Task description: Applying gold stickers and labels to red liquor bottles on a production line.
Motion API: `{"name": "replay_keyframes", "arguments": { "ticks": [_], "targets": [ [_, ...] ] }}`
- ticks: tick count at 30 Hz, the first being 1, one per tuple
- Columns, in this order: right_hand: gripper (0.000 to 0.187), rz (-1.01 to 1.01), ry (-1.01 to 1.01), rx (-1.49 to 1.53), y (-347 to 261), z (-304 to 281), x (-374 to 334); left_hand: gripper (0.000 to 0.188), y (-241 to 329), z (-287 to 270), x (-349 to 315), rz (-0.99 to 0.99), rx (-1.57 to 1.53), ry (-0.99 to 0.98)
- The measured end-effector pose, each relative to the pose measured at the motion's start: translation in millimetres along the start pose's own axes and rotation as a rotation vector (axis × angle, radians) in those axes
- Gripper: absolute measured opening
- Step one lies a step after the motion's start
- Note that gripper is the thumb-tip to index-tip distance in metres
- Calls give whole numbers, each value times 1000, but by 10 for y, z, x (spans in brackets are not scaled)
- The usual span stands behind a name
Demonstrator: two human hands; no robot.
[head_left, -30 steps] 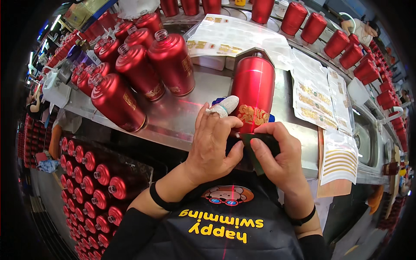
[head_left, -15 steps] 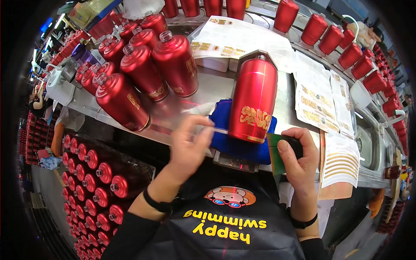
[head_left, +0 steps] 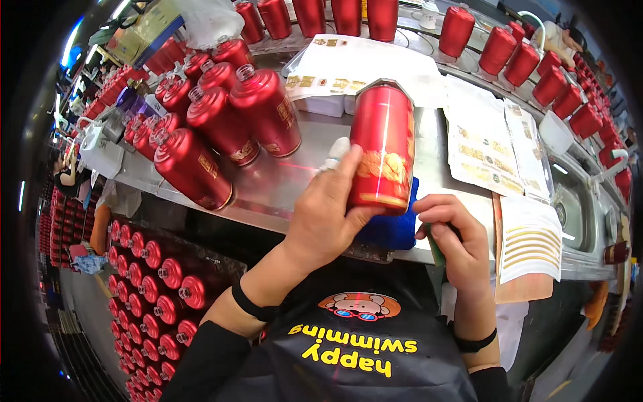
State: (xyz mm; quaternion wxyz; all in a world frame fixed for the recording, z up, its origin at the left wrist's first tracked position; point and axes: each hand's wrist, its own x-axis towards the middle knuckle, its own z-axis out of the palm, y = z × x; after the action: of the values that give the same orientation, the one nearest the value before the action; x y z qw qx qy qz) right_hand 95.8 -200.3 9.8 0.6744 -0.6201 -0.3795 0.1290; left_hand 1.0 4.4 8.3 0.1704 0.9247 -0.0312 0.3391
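Note:
A glossy red bottle (head_left: 383, 130) with gold ornament lies tilted in front of me, its base toward me. My left hand (head_left: 320, 218) is closed on its lower left side, thumb by the base and fingers along the wall. Under the base end lies a folded blue cloth (head_left: 395, 229). My right hand (head_left: 461, 244), just right of the base, has its fingers curled round a thin flat green piece (head_left: 435, 248), seen nearly edge-on and mostly hidden by the hand. The right fingertips look apart from the bottle.
Several red bottles (head_left: 264, 110) stand on the metal table at left, with crates of more (head_left: 154, 281) below. White sheets of gold labels (head_left: 482, 144) lie at right, beside a strip sheet (head_left: 532, 241) and a sink (head_left: 576, 208). A conveyor with bottles (head_left: 497, 50) runs behind.
My left hand has moved right and taken hold of the bottle, whose base now sits raised and turned. My right hand has turned the green piece edge-on.

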Motion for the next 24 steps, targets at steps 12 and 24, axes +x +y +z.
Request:
{"name": "replay_keyframes", "arguments": {
  "ticks": [12, 24],
  "targets": [
    [47, 599, -337, 331, -55, 316, 291, 47, 118, -41, 141, -542, -1130, 177],
    [11, 463, -250, -217, -175, -698, -99, 72, -166, 203, -303, -357, -410, -21]
  ]
}}
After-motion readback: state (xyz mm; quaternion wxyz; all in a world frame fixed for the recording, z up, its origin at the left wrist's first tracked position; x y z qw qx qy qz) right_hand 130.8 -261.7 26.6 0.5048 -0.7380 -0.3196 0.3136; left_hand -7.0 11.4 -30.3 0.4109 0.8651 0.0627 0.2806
